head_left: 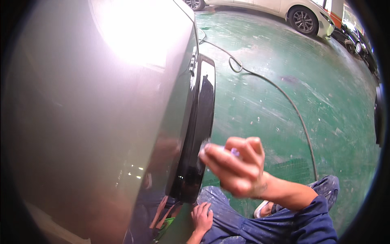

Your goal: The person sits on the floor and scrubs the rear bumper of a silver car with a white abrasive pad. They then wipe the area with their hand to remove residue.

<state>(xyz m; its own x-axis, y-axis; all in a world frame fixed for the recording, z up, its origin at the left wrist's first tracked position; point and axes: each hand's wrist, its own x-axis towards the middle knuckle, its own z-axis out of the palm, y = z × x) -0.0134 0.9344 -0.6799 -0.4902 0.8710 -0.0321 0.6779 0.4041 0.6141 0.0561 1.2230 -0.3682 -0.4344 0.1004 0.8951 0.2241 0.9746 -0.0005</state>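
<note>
My right hand (239, 164) is raised beside the black trim strip (206, 105) on the edge of a grey car body panel (101, 122). Its fingers are pinched on a small thing with a pale, bristly tip (205, 144). A bit of purple shows between the fingers; motion blur and the fingers hide the rest. The pale tip is at the trim's outer edge; whether it touches is hard to tell. My left hand (202, 216) lies on my blue-trousered knee (217, 201), fingers extended, just below the trim's lower end, holding nothing.
A dark hose or cable (298, 110) with a small loop runs over the scuffed green floor (260, 93). Beyond stands a light-coloured car (260, 6); farther right are dark vehicles (359, 46). My shoe (262, 208) is on the floor at lower right.
</note>
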